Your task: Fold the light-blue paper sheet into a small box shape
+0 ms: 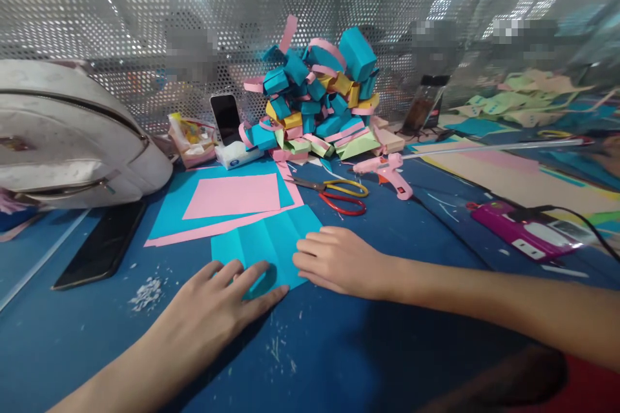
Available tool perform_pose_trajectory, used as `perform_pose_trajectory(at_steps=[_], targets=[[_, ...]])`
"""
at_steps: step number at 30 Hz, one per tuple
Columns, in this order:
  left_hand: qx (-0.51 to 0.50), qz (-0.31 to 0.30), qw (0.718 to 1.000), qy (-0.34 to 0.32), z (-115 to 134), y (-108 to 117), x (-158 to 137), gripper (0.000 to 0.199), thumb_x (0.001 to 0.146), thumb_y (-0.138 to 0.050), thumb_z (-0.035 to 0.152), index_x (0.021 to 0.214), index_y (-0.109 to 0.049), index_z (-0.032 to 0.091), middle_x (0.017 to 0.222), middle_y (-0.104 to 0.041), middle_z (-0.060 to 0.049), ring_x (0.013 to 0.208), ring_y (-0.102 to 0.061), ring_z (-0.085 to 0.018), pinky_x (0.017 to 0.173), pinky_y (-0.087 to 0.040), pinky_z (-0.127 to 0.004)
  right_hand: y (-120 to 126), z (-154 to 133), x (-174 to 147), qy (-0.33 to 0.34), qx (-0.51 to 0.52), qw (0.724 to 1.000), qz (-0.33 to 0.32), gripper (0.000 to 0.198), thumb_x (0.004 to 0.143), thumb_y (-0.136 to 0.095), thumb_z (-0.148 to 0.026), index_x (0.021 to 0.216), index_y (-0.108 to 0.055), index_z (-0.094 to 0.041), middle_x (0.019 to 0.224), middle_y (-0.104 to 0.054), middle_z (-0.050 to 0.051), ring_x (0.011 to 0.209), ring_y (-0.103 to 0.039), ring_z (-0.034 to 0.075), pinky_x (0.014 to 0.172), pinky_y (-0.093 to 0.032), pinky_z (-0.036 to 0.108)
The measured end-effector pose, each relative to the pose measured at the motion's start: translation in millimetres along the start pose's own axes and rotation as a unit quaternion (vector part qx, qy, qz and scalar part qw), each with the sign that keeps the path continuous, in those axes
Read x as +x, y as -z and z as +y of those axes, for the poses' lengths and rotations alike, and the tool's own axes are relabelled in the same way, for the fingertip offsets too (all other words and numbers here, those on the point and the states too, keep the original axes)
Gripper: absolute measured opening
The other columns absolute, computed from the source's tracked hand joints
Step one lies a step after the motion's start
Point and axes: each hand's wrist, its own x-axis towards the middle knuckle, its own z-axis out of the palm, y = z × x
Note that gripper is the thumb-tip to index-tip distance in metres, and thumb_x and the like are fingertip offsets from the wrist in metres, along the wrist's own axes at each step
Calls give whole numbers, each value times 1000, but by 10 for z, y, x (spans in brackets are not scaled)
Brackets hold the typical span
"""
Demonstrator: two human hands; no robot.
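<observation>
Left hand (216, 303) and right hand (341, 263), half-spread, pressed my creased paper (256, 239) on blue bench (242, 374); bag (72, 122) left, perforated screen (145, 0) behind.

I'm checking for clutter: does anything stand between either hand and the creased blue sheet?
Nothing visible does: the left hand and right hand touch the creased blue sheet. The scissors lie beyond it, not between.

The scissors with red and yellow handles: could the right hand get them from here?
Probably yes: the scissors lie just beyond the right hand, and nothing seems to stand in between.
</observation>
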Motion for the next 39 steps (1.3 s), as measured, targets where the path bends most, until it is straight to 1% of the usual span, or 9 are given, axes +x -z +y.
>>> perform_pose_trajectory(at_steps=[4,6,8,14,20,26,32,36,39], targets=[[10,23,1000,-15,35,5,9,56,86,-55,8,137,-49,28,133,-59,-9,105,-61,-32,79,-52,-45,25,-75,-39,74,-33,991,109,21,100,-44,-15,107,-62,-24,89,-60,1,75,-46,15,63,-25,31],[3,32,999,-19,42,-2,-10,49,88,-52,9,134,-52,25,133,-59,-9,110,-60,-33,82,-51,-46,44,-93,-84,113,-34,986,120,22,100,-45,-16,108,-64,-23,87,-60,1,75,-45,16,64,-25,32],[-9,40,999,-18,43,-16,-54,45,90,-48,11,132,-54,24,134,-59,-9,114,-58,-32,86,-50,-46,67,-85,-151,113,-24,989,96,23,101,-44,-17,113,-63,-21,88,-60,2,75,-43,16,66,-26,32],[-29,43,998,22,54,-71,-261,53,87,-37,4,134,-52,24,142,-52,-7,125,-50,-31,97,-42,-49,145,35,-418,24,64,998,-4,40,96,-40,-8,127,-58,-25,88,-56,4,75,-40,18,67,-26,32],[-56,43,997,31,35,-94,-400,52,86,-36,8,131,-55,26,140,-53,-9,124,-51,-31,95,-44,-49,202,127,-644,-59,76,995,-32,45,91,-45,-10,130,-58,-28,87,-54,5,75,-41,18,67,-27,31],[-5,74,997,4,-41,1,-543,59,78,-40,7,130,-56,29,133,-60,-6,116,-59,-28,90,-49,-41,233,131,-833,-99,41,994,-25,42,93,-44,-13,129,-59,-26,86,-56,5,76,-44,19,68,-29,31],[-3,78,997,-16,-116,85,-647,52,82,-45,14,130,-57,30,130,-62,-3,110,-62,-27,87,-51,-36,299,123,-798,-70,-5,997,-40,33,91,-51,-17,121,-63,-20,89,-60,6,80,-48,21,71,-33,33],[-15,48,998,39,84,121,-549,45,86,-41,9,125,-60,22,127,-63,-5,107,-62,-28,88,-49,-41,353,83,-655,-45,-14,998,-34,23,93,-52,-23,112,-65,-19,98,-63,7,89,-52,22,74,-36,34],[2,24,998,59,251,115,-366,52,83,-38,1,131,-54,15,131,-60,-9,105,-60,-28,88,-48,-44,320,18,-506,-27,10,999,-17,23,97,-49,-24,115,-63,-20,106,-63,7,96,-54,21,77,-38,33]])
